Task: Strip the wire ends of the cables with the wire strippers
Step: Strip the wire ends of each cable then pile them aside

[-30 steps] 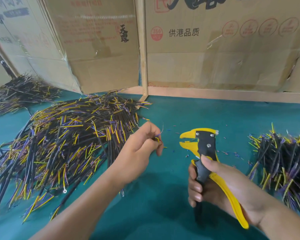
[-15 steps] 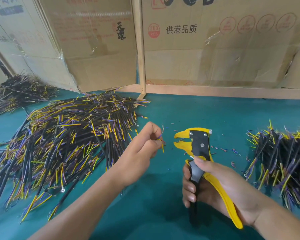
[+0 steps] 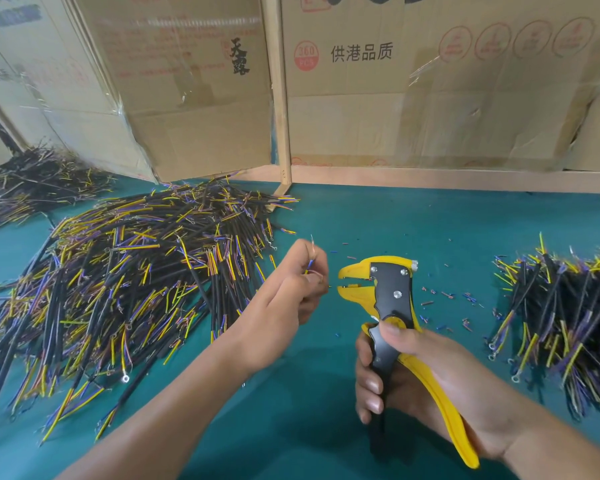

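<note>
Green table [image 3: 430, 230]: cable piles [image 3: 125, 282] flank left hand [image 3: 284, 303] and wire strippers [image 3: 388, 299].

The wire strippers [image 3: 392, 299] have matt yellow and black plastic bodies with shiny metal rivets. The cables [image 3: 125, 282] wear smooth black sheathing over glossy coloured insulation. The tabletop [image 3: 447, 223] looks matt green; cardboard boxes [image 3: 430, 98] carry glossy clear tape.

Bright, even daylight falls from above. Soft shadows lie on the table [image 3: 430, 223] under the arms. Glare streaks the plastic wrap [image 3: 492, 98] on the boxes. Wide-angle bending curves the edges; far-left piles [image 3: 32, 178] look slightly blurred.
</note>
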Available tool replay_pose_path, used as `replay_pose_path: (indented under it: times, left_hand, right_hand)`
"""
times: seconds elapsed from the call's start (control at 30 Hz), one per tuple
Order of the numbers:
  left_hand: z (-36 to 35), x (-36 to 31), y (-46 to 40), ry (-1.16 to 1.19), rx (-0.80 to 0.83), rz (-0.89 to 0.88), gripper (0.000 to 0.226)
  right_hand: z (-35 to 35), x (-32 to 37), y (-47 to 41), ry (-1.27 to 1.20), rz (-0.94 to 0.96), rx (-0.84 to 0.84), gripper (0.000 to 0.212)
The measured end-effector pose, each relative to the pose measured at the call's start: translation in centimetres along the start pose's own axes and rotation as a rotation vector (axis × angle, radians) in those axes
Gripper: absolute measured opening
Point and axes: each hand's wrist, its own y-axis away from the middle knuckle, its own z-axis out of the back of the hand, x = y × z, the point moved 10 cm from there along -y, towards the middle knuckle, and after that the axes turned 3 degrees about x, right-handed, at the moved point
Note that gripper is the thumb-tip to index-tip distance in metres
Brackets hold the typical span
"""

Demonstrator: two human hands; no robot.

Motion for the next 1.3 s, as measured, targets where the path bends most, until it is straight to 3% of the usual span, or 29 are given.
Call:
replay_pose_path:
  times: [0.23, 0.53, 0.67, 0.83, 1.13, 1.2, 1.3]
  left_hand:
    - [-0.6, 1.3, -0.9, 0.123, 0.028, 0.040, 0.050]
    - [-1.2, 0.2, 0.0, -0.051, 0.009, -0.046, 0.051]
    - [-1.2, 0.9, -1.2, -0.203, 0.019, 0.077, 0.052]
    - [-1.8, -0.1, 0.5, -0.198, 0.050, -0.041, 0.058]
    - [-2.0, -0.4, 0.4, -0.101, 0.078, -0.014, 0.063]
    - [-2.2, -0.4, 0.3, -0.082, 0.089, -0.019, 0.061]
    - [-2.2, -0.2, 0.2, -0.057, 0.093, -0.024, 0.060]
  right_hand:
    - [-0.8, -0.5, -0.4, -0.041, 0.049, -0.050, 0.034]
    - [-1.7, -0.4, -0.7, -0.144, 0.103, 0.048, 0.039]
    - [-2.1, 0.0, -0.5, -0.133, 0.104, 0.092, 0.038]
    - [-2.1, 0.2, -0.2, -0.093, 0.090, 0.088, 0.041]
    - [-2.4, -0.6, 0.0, -0.168, -0.021, 0.179, 0.041]
    - [-1.8, -1.0, -0.3, -0.167, -0.052, 0.150, 0.047]
    - [1.0, -1.1, -0.7, 0.224, -0.120, -0.098, 0.076]
